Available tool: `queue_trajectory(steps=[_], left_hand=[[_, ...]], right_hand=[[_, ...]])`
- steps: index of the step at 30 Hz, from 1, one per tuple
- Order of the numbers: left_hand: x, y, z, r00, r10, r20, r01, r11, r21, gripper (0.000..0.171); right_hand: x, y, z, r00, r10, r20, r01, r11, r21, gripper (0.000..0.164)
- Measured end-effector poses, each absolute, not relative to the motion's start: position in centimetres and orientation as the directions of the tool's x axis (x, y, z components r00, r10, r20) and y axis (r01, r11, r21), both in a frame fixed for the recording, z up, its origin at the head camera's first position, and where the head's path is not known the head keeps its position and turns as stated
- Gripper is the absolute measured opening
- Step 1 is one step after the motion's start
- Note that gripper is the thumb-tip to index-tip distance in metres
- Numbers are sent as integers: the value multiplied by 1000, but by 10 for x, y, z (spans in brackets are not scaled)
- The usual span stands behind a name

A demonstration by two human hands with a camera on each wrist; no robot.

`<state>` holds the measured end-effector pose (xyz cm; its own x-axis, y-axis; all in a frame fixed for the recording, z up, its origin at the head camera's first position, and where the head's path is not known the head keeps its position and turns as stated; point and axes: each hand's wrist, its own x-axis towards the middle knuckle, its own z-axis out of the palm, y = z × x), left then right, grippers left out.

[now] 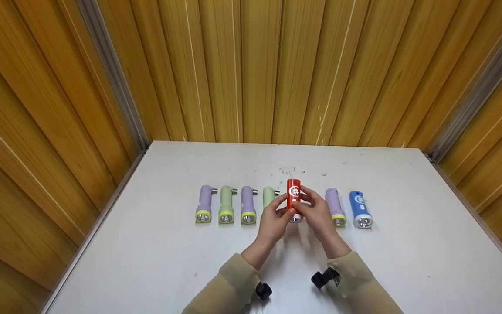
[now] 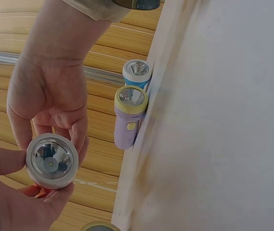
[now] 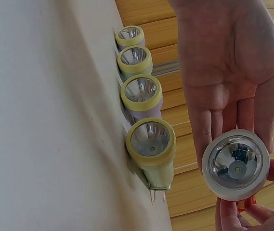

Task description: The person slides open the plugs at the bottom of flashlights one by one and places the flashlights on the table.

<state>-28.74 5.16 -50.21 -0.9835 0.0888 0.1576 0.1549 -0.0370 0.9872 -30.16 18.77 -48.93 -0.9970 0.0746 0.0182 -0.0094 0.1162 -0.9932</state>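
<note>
A red flashlight (image 1: 293,190) with a white emblem is held above the table between both hands. Its pale lens rim and reflector (image 2: 52,161) face the wrist cameras. My left hand (image 1: 274,221) pinches it from the left with thumb and fingers. From the other side, my right hand (image 1: 317,214) grips it, thumb on the front of the body. Behind the left hand lies a light green flashlight (image 1: 269,195), partly hidden; its yellow rim and metal prongs show in the right wrist view. Beyond the right hand lies a purple flashlight (image 1: 333,201) with a yellow rim.
Farther left lie a purple flashlight (image 1: 205,198), a green one (image 1: 226,198) and another purple one (image 1: 247,198), prongs out. A blue flashlight (image 1: 358,204) ends the row at right. Wood-patterned panels (image 1: 257,69) enclose the white table (image 1: 168,261).
</note>
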Motion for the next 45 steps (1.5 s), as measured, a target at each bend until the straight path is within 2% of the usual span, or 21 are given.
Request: queue_trajectory(steps=[12, 29, 36, 45], left_hand=[[-282, 46, -503, -949, 86, 305, 301, -57, 952, 51], [-282, 43, -501, -961, 72, 266, 266, -4, 964, 50], [-286, 37, -496, -966, 63, 249, 248, -23, 968, 43], [-296, 21, -492, -970, -18, 244, 244, -18, 970, 47]], right_hand=[[-295, 179, -488, -990, 99, 102, -96, 64, -993, 59], [-294, 176, -489, -989, 104, 103, -97, 54, -994, 60], [-295, 174, -489, -989, 98, 112, -106, 72, -992, 60], [-289, 167, -494, -988, 5, 157, -156, 78, -985, 60]])
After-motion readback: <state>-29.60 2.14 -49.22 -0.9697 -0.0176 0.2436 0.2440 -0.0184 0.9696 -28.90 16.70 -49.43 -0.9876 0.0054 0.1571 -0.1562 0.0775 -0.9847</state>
